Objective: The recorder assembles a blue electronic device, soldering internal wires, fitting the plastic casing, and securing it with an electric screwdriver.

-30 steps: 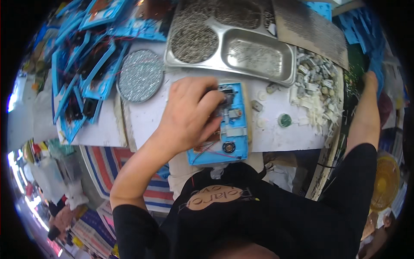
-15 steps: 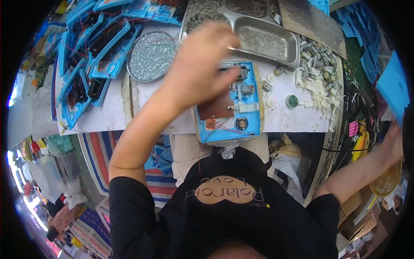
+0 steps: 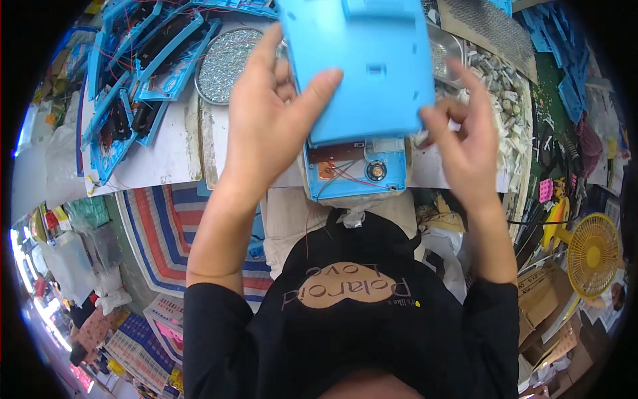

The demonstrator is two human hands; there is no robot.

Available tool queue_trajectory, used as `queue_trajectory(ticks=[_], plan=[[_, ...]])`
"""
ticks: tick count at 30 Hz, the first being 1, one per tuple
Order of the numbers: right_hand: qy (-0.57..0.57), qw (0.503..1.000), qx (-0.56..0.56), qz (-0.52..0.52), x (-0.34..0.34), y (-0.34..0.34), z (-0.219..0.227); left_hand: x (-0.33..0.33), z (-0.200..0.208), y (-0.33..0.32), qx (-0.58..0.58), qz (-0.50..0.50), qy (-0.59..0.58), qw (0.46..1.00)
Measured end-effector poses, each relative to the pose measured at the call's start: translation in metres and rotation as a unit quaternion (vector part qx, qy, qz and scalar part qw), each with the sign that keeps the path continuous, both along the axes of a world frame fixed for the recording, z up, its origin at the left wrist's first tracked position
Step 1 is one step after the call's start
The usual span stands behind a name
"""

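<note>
A light blue plastic cover [image 3: 369, 96] hangs tilted over the table's middle. My left hand [image 3: 266, 126] grips its left edge, thumb on the face and fingers partly hidden behind. By the lower right corner, my right hand [image 3: 468, 143] has its fingers apart and slightly blurred; its thumb is at the cover's edge. Beneath lies an open blue case [image 3: 352, 191] with a brown circuit board [image 3: 325, 151], thin wires and a small round speaker [image 3: 376, 171]. The cover hides the upper part of this case.
Blue case halves with red wires [image 3: 143, 73] pile up at the left. Beside them stands a round tin of small metal parts [image 3: 222, 70]. A steel tray [image 3: 452, 46] sits partly behind the cover, near loose white and metal parts [image 3: 508, 123]. A yellow fan [image 3: 593, 256] is at far right.
The blue cover has come from the far right to above the case. My left hand has moved from over the case onto the cover's left edge; my right hand has swung inward.
</note>
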State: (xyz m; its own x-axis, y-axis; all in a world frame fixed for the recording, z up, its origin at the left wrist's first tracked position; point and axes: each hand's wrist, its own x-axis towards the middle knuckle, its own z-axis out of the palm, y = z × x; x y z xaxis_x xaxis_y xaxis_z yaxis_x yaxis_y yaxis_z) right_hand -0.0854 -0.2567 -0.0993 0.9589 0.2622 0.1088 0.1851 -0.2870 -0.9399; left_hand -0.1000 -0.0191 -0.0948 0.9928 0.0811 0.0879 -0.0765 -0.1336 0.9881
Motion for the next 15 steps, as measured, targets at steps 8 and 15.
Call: queue_trajectory(ticks=[8, 15], plan=[[0.027, 0.992, -0.119, 0.021, -0.060, -0.023, -0.047, -0.042, -0.044, -0.007, 0.299, -0.020, -0.024, 0.954], [0.059, 0.990, -0.107, 0.072, -0.053, -0.020, -0.047, -0.051, -0.046, 0.000, 0.271, -0.006, 0.021, 0.962]])
